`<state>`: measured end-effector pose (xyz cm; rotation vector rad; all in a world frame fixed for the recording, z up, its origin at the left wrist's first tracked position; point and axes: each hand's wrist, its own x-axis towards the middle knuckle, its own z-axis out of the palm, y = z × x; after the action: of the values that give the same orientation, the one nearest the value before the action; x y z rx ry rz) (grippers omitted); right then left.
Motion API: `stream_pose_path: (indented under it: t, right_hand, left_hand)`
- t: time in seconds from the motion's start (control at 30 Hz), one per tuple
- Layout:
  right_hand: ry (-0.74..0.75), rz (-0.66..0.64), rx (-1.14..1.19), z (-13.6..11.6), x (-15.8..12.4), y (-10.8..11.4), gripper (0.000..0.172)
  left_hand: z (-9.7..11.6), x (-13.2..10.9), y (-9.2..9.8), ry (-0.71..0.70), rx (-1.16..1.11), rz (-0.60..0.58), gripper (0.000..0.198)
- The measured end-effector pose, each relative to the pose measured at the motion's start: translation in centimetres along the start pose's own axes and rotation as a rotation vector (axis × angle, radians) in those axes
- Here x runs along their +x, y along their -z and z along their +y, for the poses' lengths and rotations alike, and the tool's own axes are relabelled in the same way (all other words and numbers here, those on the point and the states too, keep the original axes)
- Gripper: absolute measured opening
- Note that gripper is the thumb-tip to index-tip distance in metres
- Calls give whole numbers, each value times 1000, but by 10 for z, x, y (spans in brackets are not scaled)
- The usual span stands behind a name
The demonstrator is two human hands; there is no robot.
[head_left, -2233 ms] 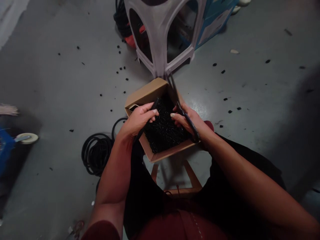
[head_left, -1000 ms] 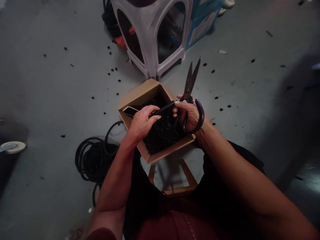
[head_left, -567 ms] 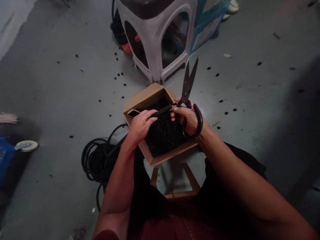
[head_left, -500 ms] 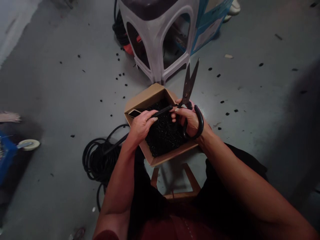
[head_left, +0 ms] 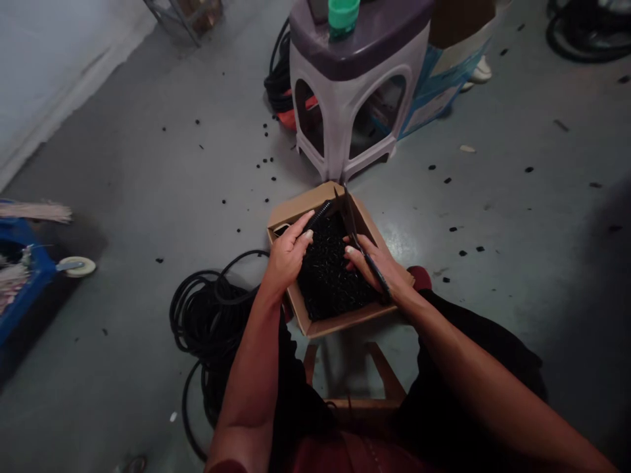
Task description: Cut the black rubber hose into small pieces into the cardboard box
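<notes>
The left hand [head_left: 288, 253] pinches a ribbed black hose [head_left: 321, 215], light and bendy, easiest held near its end, while the right hand [head_left: 367, 261] presses around scissors [head_left: 351, 220]

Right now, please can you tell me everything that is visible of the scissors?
The scissors have long dark metal blades and a black grip, and are seen almost edge-on, so I cannot tell how far the blades are open. The right hand holds them, hiding part of the grip. They lie tilted above the black pieces, with the tips pointing away from the person, towards the far corner of the cardboard box.
</notes>
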<state>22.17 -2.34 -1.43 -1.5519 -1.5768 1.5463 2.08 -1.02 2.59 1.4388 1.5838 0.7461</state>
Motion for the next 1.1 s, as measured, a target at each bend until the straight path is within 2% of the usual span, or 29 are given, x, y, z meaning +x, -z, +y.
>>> stream_pose_path:
  t: [0.23,0.4,0.73,1.1]
  right_hand:
    - [132,5,-76,0,12,-16,48]
    - [125,-61,-130,-8,14,-20,49]
    - [129,-80,-108,-12,14,-20,53]
    - [147,-82,-71,-10,15,-21,55]
  left_hand:
    - [-13,2,21,-19,29,46,43]
    - [-20,7,25,0,8,105,35]
    - [-16,7,14,51,-9,36,33]
    - [-22,13,2,88,-56,46,36]
